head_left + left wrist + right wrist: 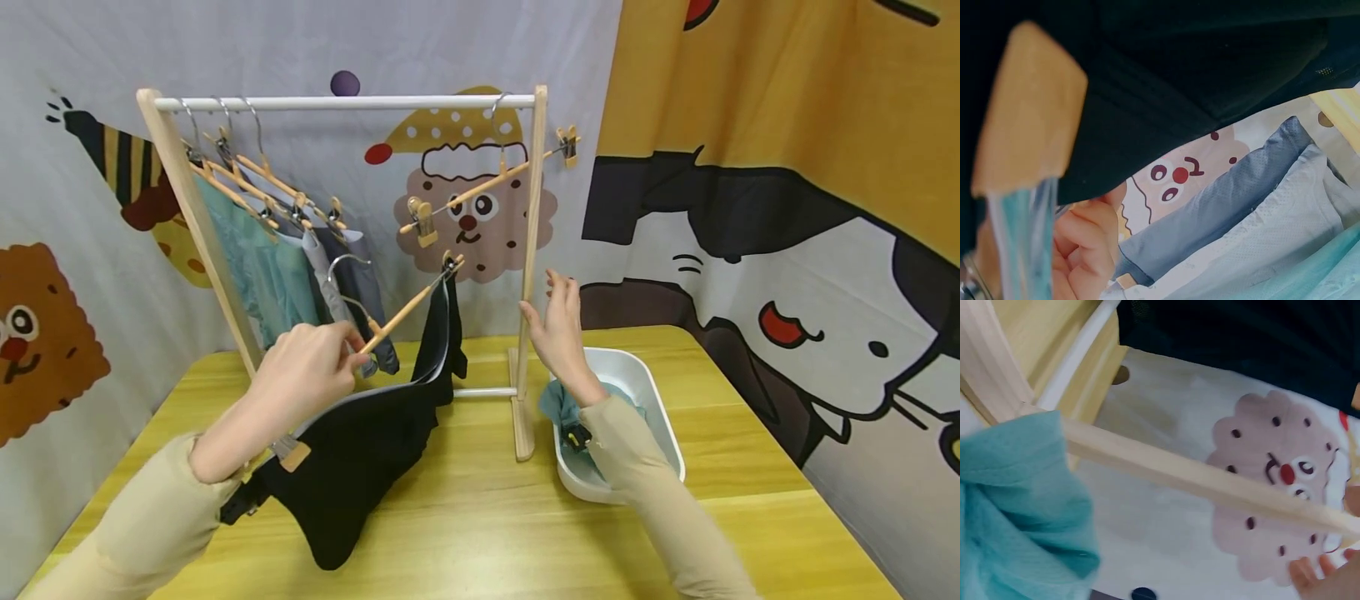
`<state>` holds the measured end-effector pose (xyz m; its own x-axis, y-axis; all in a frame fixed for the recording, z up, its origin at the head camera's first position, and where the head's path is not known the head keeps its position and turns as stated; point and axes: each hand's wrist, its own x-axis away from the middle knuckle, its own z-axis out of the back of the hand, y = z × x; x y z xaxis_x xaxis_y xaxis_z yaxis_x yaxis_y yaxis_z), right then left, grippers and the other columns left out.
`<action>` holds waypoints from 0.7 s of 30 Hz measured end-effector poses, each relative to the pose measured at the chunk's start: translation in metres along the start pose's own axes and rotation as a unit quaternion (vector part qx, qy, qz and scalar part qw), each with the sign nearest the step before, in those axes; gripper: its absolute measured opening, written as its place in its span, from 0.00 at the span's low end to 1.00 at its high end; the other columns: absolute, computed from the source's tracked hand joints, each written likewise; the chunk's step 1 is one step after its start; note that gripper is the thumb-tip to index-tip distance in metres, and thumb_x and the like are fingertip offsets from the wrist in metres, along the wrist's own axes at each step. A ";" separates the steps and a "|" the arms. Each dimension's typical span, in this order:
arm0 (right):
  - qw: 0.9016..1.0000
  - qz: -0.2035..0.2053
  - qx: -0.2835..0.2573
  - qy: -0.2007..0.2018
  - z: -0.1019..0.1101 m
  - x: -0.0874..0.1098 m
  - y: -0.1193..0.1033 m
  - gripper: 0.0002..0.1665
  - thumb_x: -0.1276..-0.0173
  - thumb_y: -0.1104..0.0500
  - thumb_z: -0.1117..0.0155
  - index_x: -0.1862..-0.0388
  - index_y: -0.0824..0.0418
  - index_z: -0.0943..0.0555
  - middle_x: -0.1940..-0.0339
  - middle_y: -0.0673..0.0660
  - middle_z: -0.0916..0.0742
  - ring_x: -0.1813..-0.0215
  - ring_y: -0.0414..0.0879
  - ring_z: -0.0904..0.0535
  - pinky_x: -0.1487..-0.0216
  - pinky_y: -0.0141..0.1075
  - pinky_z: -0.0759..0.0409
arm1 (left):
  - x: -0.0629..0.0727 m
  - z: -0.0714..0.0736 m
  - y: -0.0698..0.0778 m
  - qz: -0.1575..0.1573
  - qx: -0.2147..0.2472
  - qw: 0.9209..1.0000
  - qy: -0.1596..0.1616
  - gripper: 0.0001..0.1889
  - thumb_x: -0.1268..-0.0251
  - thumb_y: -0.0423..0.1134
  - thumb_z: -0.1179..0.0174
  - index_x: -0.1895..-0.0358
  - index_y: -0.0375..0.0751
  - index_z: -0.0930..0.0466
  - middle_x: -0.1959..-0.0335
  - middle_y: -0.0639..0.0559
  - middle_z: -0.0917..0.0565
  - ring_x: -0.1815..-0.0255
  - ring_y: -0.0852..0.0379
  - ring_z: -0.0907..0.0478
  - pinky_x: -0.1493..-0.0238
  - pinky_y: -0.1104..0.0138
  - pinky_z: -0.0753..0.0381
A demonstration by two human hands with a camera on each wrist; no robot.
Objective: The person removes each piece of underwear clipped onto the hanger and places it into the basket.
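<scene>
My left hand [311, 362] pinches the wooden bar of a clip hanger [405, 315] in front of the rack. A black garment [367, 450] hangs from that hanger's clips; one clip [1029, 112] looms large in the left wrist view. My right hand [558, 329] is raised beside the rack's right post [531, 250], fingers extended and holding nothing. Behind that post, a bare clip hanger [487, 187] hangs from the white rail [345, 103]. The black cloth partly hides the left hand in its wrist view.
Teal, light grey and dark grey garments [258, 250] hang at the rack's left end. Below my right forearm, a white basin [660, 417] holds teal cloth [558, 404] and something black. The yellow wood-grain table [480, 517] carries the rack; a printed curtain [300, 50] stands behind.
</scene>
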<state>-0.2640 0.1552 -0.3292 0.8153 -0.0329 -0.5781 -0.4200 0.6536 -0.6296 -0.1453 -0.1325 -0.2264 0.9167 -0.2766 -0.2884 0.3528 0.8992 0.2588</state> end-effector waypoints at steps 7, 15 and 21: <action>0.986 0.153 -0.065 -0.001 0.000 -0.001 -0.019 0.28 0.31 0.61 0.42 0.35 0.69 0.35 0.40 0.66 0.27 0.39 0.58 0.34 0.39 0.50 0.33 | 0.008 -0.005 0.004 -0.021 0.002 1.000 -0.002 0.04 0.40 0.34 0.39 0.67 0.37 0.19 0.87 0.52 0.27 0.88 0.58 0.37 0.87 0.68 0.39; 0.963 0.222 -0.128 -0.083 0.004 -0.007 -0.028 0.41 0.30 0.36 0.59 0.30 0.64 0.36 0.37 0.63 0.23 0.34 0.58 0.36 0.32 0.53 0.41 | 0.012 -0.009 0.009 -0.065 -0.004 0.998 -0.001 0.02 0.40 0.34 0.38 0.67 0.39 0.19 0.89 0.55 0.30 0.89 0.61 0.40 0.88 0.70 0.41; 0.955 0.229 -0.169 -0.083 0.009 -0.007 -0.030 0.28 0.31 0.48 0.51 0.42 0.66 0.24 0.48 0.63 0.17 0.39 0.58 0.31 0.35 0.52 0.37 | 0.012 -0.011 0.008 -0.096 -0.011 0.995 0.002 0.02 0.41 0.34 0.37 0.66 0.40 0.18 0.88 0.56 0.29 0.90 0.63 0.41 0.88 0.72 0.43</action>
<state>-0.2533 0.1422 -0.3018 0.5552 0.3370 -0.7604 -0.8297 0.2885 -0.4779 -0.1341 -0.1250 -0.2381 0.8317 -0.4434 -0.3343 0.5177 0.8368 0.1783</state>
